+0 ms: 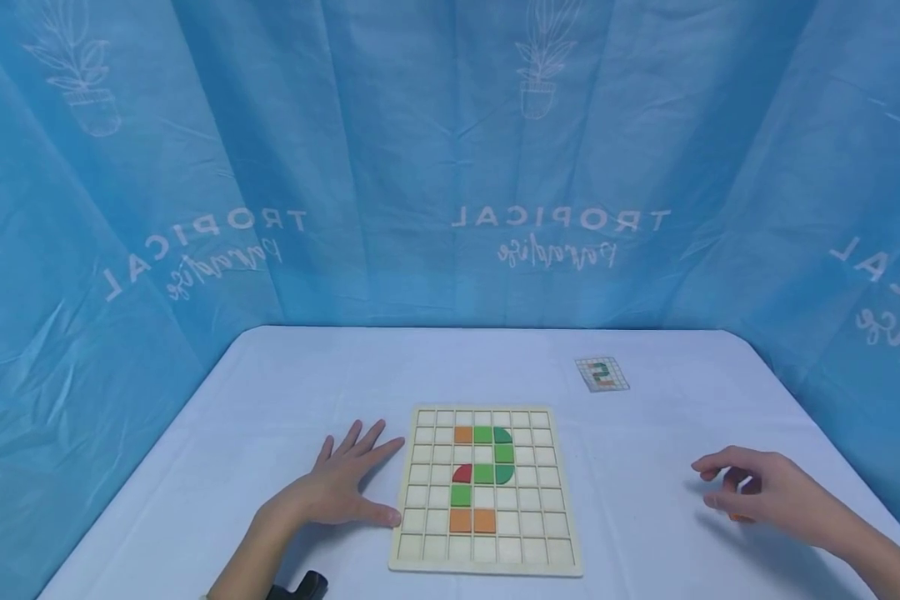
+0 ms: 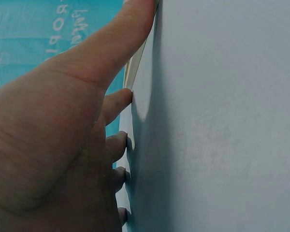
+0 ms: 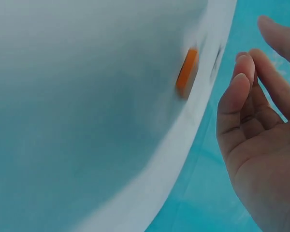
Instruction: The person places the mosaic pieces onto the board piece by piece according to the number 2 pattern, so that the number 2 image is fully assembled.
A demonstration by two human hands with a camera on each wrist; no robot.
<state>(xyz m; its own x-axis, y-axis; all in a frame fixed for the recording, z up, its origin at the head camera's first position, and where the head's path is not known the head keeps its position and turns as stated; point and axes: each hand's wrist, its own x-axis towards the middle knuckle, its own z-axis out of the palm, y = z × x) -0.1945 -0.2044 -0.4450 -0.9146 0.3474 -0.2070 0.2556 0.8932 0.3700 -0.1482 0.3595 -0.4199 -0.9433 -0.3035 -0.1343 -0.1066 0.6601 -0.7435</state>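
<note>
My left hand [image 1: 337, 490] rests with spread fingers beside a pale square-grid board [image 1: 461, 550], its thumb at the board's left edge. In the left wrist view the fingertips [image 2: 120, 145] meet the white tablecloth. Orange, green and red tiles form a figure like a 2 in the board's cells, among them a red quarter-round tile [image 1: 462, 474]. To the right of the board, my right hand [image 1: 776, 496] hovers with loosely bent fingers and holds nothing. An orange tile [image 3: 187, 72] lies on the cloth below it, apart from the fingers and mostly hidden in the head view.
A small pattern card [image 1: 602, 375] showing a similar figure lies behind the board to the right. Close to my left forearm, a black object [image 1: 311, 586] shows at the bottom edge. Blue printed curtains [image 1: 420, 150] surround the white-covered table [image 1: 330, 358].
</note>
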